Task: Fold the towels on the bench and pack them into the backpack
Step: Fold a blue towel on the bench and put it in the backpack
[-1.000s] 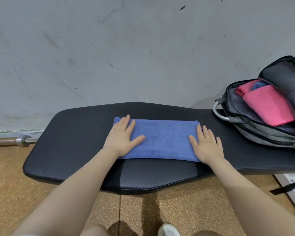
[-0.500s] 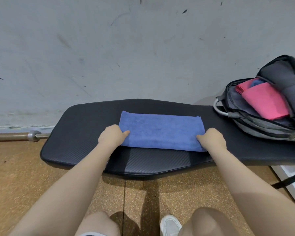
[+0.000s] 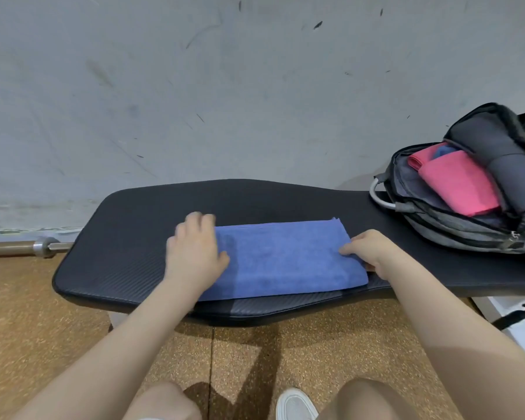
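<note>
On bench (image 3: 128,237) – left hand (image 3: 194,253) lying open on blue towel (image 3: 285,259), right hand (image 3: 373,253) pinching towel's right edge – backpack (image 3: 467,228) sitting unzipped nearby.

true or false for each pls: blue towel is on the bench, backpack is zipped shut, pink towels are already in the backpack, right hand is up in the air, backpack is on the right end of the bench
1. The blue towel lies on the bench. True.
2. The backpack is zipped shut. False: it lies open, its inside showing.
3. Pink towels are already in the backpack. True.
4. The right hand is up in the air. False: it is at the towel's right edge, fingers on the cloth, while the left hand rests on the left end.
5. The backpack sits at the right end of the bench. True.
</note>
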`<state>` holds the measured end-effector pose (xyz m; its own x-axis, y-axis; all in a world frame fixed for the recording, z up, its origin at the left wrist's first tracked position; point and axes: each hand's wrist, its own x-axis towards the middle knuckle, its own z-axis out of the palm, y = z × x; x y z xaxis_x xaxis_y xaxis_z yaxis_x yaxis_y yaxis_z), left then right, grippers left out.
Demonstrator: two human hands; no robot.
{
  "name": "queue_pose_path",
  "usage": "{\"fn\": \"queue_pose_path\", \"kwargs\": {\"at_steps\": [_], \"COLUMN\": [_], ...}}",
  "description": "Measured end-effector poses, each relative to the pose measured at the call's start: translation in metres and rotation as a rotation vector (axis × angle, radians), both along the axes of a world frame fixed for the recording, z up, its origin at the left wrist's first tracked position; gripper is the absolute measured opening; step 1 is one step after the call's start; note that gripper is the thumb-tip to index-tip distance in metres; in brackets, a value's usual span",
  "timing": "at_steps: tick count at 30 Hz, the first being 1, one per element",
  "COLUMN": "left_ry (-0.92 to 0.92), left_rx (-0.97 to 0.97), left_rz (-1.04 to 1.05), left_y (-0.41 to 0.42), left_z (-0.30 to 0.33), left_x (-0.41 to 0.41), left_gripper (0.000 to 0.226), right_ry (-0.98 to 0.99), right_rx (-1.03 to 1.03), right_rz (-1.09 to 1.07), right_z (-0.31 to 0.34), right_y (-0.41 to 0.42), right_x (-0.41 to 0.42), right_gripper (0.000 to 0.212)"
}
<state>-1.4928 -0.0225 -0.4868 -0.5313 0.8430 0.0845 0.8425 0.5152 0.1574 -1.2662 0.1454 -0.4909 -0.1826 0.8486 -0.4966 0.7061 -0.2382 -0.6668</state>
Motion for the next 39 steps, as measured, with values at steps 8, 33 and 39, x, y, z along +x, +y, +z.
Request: {"fn": "queue_pose_path", "kwargs": {"at_steps": [8, 33, 39], "left_ry": [-0.137, -0.186, -0.345], "left_rx": [-0.23, -0.192, 0.167], "left_rz": [-0.485, -0.418, -0.321], "left_y": [0.078, -0.003, -0.015], "left_z": [-0.032, -0.05, -0.044], "left_x": [0.064, -0.004, -0.011], "left_gripper": [0.068, 0.091, 0.06], "right_ry": [0.011, -0.229, -0.423], "right_rx": [0.084, 0.494, 0.785], "right_rz": [-0.029, 0.595, 0.807], "right_z": [-0.008, 0.0, -0.023], "right_y": [0.0, -0.089, -0.085], "right_x": [-0.002, -0.113, -0.104], "right_gripper": [0.038, 0.034, 0.047]}}
